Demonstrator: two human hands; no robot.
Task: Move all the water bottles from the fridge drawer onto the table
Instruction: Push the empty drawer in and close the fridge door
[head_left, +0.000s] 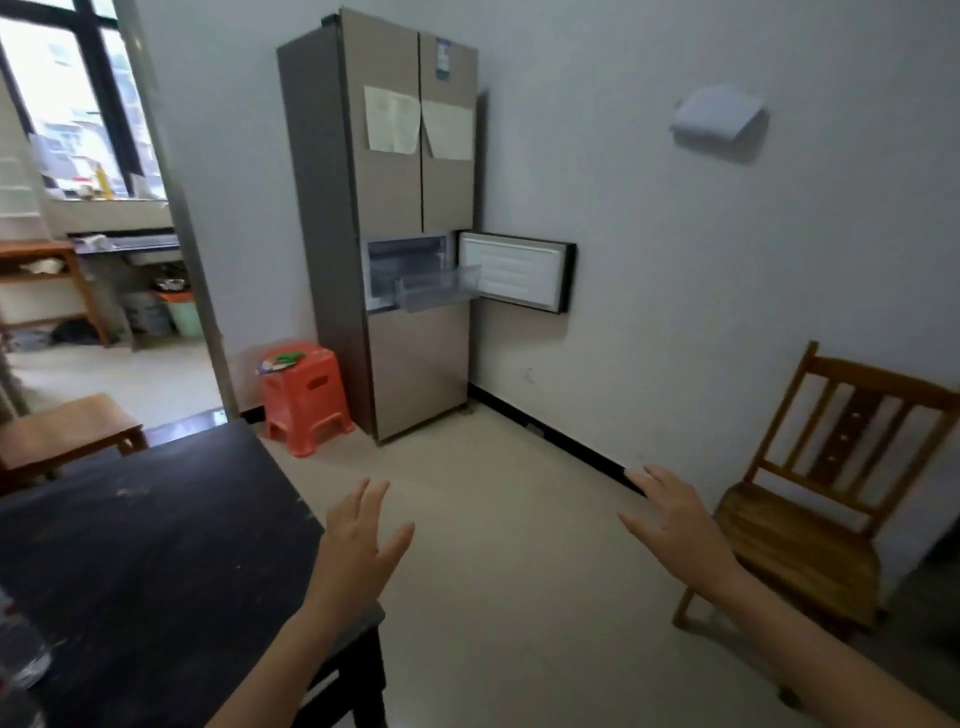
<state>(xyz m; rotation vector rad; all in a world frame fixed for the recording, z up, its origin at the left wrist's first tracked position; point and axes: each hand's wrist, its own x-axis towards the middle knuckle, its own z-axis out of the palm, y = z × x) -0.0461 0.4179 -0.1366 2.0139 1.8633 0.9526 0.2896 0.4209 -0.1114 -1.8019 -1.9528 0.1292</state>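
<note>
**Between table and fridge, both hands empty**

Beside the dark table (156, 545), the left hand (358, 535) and the right hand (670, 519) hang in the air with fingers spread, holding nothing. Across the floor stands the fridge (395, 182), its middle compartment door (514, 275) swung wide and the clear drawer (436, 288) pulled out. From this far off the drawer looks bare, though I cannot rule out a bottle lying low inside it. At the table's near left corner sit clear shapes that are probably water bottles (21, 654), cut off by the frame's edge.

The main risk is calling the job done on a distant glance and leaving a bottle behind. The drawer also juts out unsupported and the door stands open, so a careless pass could knock either. Bottles crowded at the table's corner could be nudged off by an arm.
</note>
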